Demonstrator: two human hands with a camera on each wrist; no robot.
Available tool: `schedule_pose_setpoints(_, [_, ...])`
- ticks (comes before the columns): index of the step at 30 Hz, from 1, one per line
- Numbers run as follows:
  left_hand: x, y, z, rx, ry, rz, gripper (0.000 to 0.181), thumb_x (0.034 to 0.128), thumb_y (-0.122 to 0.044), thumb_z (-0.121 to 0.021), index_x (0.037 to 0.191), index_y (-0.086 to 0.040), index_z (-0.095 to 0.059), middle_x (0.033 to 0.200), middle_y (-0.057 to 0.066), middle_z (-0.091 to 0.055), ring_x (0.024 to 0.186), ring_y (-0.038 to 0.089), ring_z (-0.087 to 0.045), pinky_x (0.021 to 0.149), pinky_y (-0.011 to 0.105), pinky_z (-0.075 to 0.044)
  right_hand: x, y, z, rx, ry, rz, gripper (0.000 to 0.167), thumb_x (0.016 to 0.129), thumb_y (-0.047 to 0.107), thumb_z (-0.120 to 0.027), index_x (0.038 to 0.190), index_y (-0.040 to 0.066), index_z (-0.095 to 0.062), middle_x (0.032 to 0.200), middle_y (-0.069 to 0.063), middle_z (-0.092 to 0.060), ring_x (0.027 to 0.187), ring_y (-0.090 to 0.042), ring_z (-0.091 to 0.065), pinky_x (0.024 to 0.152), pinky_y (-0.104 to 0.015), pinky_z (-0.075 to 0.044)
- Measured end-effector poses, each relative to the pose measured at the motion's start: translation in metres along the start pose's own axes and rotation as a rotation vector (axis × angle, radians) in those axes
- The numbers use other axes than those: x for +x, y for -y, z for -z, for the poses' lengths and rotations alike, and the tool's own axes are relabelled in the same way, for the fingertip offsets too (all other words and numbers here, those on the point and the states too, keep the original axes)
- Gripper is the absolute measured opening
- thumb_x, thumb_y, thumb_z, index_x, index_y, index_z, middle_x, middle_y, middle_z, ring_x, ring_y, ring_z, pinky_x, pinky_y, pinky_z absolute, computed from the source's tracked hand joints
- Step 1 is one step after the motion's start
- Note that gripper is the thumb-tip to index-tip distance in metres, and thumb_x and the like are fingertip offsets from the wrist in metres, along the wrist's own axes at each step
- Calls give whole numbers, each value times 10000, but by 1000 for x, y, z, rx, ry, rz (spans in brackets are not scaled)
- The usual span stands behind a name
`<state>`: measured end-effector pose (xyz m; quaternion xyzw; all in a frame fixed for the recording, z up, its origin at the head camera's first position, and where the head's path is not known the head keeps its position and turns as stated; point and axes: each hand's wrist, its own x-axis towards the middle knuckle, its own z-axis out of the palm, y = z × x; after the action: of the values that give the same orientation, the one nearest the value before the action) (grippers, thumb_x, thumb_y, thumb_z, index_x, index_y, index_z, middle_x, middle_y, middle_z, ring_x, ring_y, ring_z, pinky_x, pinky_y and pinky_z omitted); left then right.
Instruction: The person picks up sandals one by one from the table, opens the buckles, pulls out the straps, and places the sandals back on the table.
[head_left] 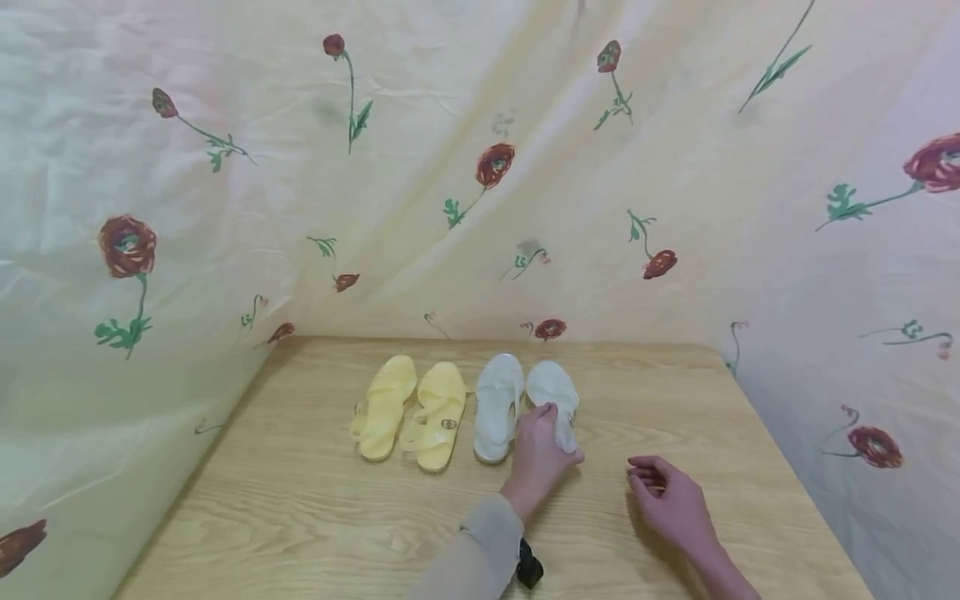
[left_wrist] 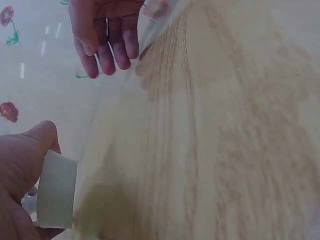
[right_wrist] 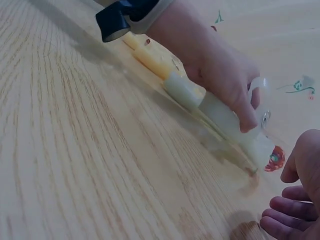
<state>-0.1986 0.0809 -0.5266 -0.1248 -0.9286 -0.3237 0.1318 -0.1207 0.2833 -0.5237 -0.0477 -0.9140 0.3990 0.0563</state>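
Observation:
My left hand (head_left: 536, 458) grips a white sandal (head_left: 552, 385), the rightmost in a row, around its heel end. In the left wrist view, the sandal's pale heel (left_wrist: 57, 192) sticks out between the thumb and the fingers. Close beside it on the left lies the matching white sandal (head_left: 495, 417). Right of the held sandal, my right hand (head_left: 675, 504) hovers near the tabletop with loosely bent fingers, holding nothing. In the right wrist view, the held sandal's toe end (right_wrist: 260, 147) points away from the wrist; whether it touches the table is hard to tell.
Two yellow sandals (head_left: 386, 408) lie left of the white pair, toes toward the back. All are on a wood-grain table (head_left: 300, 500). Flower-printed cloth (head_left: 405, 208) hangs behind the table and along both sides. A black band (head_left: 529, 567) shows at the left wrist.

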Motion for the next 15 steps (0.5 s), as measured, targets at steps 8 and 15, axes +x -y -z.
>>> schedule_pose_setpoints(8, [-5,0,-5,203,117,-4,672,748,-387,-941,1314,-95,-730,1386,81,-697,1267,299,-617,1094,371,-522,1,1,-5,-90,-4,149,326,961,64,-736,1280,5,-714,1249,-195,-765,1156,-381,-730,954,-456,-626])
schedule_pose_setpoints(15, [-10,-14,25,288,164,-149,661,886,-499,-804,1435,-159,-664,1515,58,-636,1399,281,-600,1153,348,-517,2,-3,-8,-187,-20,368,484,891,38,-798,1347,-46,-657,1374,-278,-686,1275,-529,-636,1069,-696,-478])
